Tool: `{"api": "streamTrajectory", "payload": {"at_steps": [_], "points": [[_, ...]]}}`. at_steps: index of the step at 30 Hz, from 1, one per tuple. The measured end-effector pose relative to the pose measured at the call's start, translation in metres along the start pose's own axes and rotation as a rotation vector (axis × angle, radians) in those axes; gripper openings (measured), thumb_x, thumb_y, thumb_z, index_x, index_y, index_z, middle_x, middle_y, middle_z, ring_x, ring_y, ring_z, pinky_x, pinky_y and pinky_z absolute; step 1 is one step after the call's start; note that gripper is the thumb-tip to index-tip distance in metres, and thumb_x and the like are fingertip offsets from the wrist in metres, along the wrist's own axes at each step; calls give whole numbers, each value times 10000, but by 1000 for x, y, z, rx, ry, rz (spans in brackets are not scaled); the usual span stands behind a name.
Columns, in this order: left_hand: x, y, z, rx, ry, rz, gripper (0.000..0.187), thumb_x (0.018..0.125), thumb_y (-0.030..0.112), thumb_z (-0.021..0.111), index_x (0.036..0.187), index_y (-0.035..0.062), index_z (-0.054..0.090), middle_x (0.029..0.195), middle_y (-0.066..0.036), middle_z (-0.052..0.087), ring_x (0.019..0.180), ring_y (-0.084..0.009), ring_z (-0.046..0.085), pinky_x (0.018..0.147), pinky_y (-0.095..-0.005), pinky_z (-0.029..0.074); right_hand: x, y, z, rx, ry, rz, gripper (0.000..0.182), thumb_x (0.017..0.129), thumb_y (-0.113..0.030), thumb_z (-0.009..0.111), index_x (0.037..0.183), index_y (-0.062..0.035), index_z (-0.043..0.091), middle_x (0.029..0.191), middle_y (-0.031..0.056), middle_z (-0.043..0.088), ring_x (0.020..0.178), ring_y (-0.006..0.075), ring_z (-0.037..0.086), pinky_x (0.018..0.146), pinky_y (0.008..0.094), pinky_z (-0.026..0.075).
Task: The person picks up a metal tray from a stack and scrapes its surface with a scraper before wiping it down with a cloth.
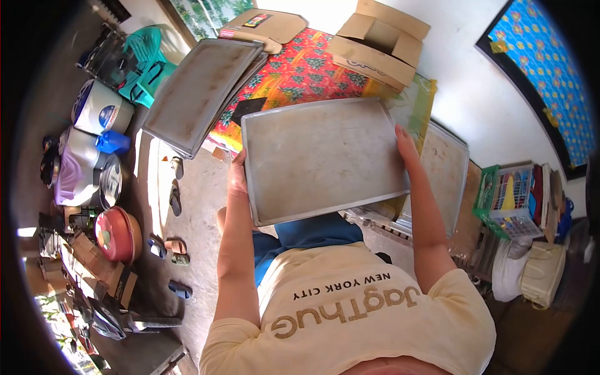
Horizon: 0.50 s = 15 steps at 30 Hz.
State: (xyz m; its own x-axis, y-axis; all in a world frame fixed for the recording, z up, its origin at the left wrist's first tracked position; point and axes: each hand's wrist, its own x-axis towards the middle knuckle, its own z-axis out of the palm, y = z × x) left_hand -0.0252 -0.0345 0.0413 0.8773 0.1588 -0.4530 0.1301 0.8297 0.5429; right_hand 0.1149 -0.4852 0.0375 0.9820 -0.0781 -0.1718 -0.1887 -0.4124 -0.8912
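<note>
My left grip [238, 175] and right grip [405, 145] curled round opposite edges of tray [325, 161], held between them. Tray stack [199, 90] sat beyond left grip; uneven hold risked tipping tray, corner clipping stack.

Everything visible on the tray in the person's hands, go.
The tray is a shallow rectangle, dull grey and metal-looking, with a low raised rim and rounded corners. Its inner face shows faint scuffs and brownish discolouration; nothing lies in it. It is held in front of the body, inner face toward the camera, its near edge overlapping the blue shorts in view. The left grip and right grip hold opposite short sides. Its underside is hidden.
</note>
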Motion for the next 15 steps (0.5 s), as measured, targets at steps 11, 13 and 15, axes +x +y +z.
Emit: {"api": "streamTrajectory", "payload": {"at_steps": [11, 13, 15], "points": [[20, -34, -22, -93, 11, 37, 541, 975, 424, 541, 1332, 19, 506, 1239, -169, 621, 1094, -312, 623, 960, -439, 506, 49, -66, 112, -640, 48, -157, 735, 872, -631, 539, 1443, -175, 460, 1450, 154, 474, 1363, 389, 391, 1113, 575, 250], [14, -43, -18, -132, 29, 2, 567, 989, 454, 510, 1351, 19, 491, 1258, -171, 611, 1111, -312, 615, 967, -438, 502, 46, -80, 144, -652, -26, -239, 725, 870, -615, 556, 1438, -175, 465, 1455, 148, 471, 1357, 373, 404, 1099, 569, 279], [2, -47, -17, -154, -31, -6, 623, 1003, 511, 442, 1397, 28, 451, 1335, -164, 562, 1190, -308, 564, 1018, -434, 463, 41, -91, 177, -644, -98, -351, 709, 865, -598, 582, 1425, -173, 484, 1457, 144, 473, 1336, 359, 434, 1076, 563, 324]]}}
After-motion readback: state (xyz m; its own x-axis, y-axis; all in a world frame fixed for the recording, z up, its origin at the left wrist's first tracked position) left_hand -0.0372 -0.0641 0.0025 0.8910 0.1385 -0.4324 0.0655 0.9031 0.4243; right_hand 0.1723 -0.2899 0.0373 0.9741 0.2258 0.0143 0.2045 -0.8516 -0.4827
